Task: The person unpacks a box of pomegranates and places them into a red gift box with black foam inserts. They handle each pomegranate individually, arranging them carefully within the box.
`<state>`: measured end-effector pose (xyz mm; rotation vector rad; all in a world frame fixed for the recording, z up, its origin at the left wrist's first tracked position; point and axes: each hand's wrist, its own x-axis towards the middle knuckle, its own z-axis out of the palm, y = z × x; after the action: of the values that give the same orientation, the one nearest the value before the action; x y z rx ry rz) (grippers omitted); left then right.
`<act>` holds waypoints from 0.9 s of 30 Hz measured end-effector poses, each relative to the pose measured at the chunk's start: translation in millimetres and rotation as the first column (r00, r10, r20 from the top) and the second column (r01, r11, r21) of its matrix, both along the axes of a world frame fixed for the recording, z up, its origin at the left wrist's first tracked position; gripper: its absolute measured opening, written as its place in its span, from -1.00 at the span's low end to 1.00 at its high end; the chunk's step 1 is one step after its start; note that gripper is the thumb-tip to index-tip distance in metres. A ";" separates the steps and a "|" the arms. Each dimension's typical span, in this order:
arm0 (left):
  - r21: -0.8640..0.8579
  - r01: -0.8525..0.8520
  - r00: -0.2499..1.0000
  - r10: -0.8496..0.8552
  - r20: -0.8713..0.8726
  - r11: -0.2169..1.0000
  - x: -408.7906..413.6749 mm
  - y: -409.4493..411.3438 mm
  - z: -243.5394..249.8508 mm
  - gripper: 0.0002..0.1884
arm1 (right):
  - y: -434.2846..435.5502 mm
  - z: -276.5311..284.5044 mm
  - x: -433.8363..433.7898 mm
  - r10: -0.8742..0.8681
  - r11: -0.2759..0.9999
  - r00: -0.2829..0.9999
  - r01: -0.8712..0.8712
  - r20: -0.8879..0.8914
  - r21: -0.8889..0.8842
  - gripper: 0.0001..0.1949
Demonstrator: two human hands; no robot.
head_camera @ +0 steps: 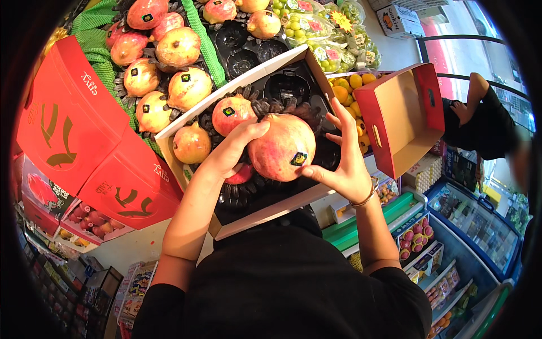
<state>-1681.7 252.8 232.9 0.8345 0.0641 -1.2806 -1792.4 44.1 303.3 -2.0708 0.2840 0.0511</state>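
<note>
A large pomegranate point(281, 147) with a dark sticker is held above an open cardboard box point(275, 218). My left hand point(233, 148) grips its left side, the thumb on top. At its lower right, my right hand point(345, 163) touches it with the thumb, the other fingers spread apart. In the box, a reddish pomegranate point(233, 113) and a yellower pomegranate point(192, 143) sit in dark fringed wraps, and part of another red fruit point(239, 174) shows below my left hand. A black plastic tray point(288, 87) with round hollows lies in the box's upper part.
More pomegranates point(178, 46) lie on green netting point(95, 55) beyond the box. Red cartons point(76, 123) stand at left. Bagged green grapes point(302, 27), oranges point(343, 91) and an empty red box point(404, 118) are at upper right. Another person point(482, 118) stands at far right, near glass-topped freezers point(474, 224).
</note>
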 end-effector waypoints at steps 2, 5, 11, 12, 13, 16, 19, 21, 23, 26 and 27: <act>0.096 0.163 0.969 -0.177 0.171 0.982 10.9 -7.9 1.5 -0.28 | 3.9 -0.6 4.3 0.182 0.974 0.983 -0.184 0.027 0.130 0.19; 0.139 -0.057 0.961 0.017 0.276 0.989 15.2 -25.7 -9.7 -0.22 | 0.9 -9.7 25.4 0.126 0.990 0.990 -0.129 0.060 0.054 0.05; 0.283 -0.395 0.550 -0.023 0.835 0.874 2.4 -29.4 -40.1 -0.38 | 2.0 -46.9 74.1 -0.359 0.924 0.920 0.326 0.158 0.201 -0.15; 0.292 -0.399 0.331 -0.160 0.930 0.869 -3.7 -29.2 -36.4 -0.34 | 3.0 -50.7 76.5 -0.367 0.928 0.913 0.344 0.181 0.145 -0.16; 0.409 -0.312 0.199 -0.362 0.911 0.858 -3.8 -31.9 -25.6 -0.24 | 2.1 -57.0 80.9 -0.373 0.928 0.905 0.363 0.204 0.089 -0.17; 0.484 -0.266 0.006 -0.501 0.866 0.833 -12.0 -42.5 -28.9 0.02 | -0.6 -61.9 93.4 -0.385 0.917 0.885 0.399 0.261 0.000 -0.21; 0.383 -0.379 -0.168 -0.470 0.866 0.842 -11.9 -43.8 -30.1 -0.04 | -4.7 -60.9 98.3 -0.409 0.912 0.885 0.406 0.224 0.060 -0.24; 0.517 -0.288 -0.066 -0.555 0.829 0.806 1.4 -50.9 -23.4 -0.11 | -10.1 -65.3 104.0 -0.400 0.915 0.886 0.400 0.237 0.050 -0.25; 0.505 -0.294 -0.107 -0.552 0.827 0.812 9.2 -52.0 -35.6 -0.21 | -7.5 -63.8 104.9 -0.395 0.919 0.893 0.387 0.216 0.081 -0.26; 0.448 -0.309 -0.178 -0.514 0.839 0.839 11.1 -44.2 -29.9 -0.23 | -2.6 -57.6 101.5 -0.313 0.950 0.942 0.312 0.123 0.028 -0.24; 0.405 -0.340 -0.250 -0.497 0.831 0.849 9.4 -41.3 -29.1 -0.30 | -3.5 -67.0 97.0 -0.252 0.953 0.952 0.275 0.175 -0.124 -0.23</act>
<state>-1672.3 211.5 203.8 2.3024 -1.1391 -0.1774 -1695.4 40.5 236.3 -2.1504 0.4771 -0.3034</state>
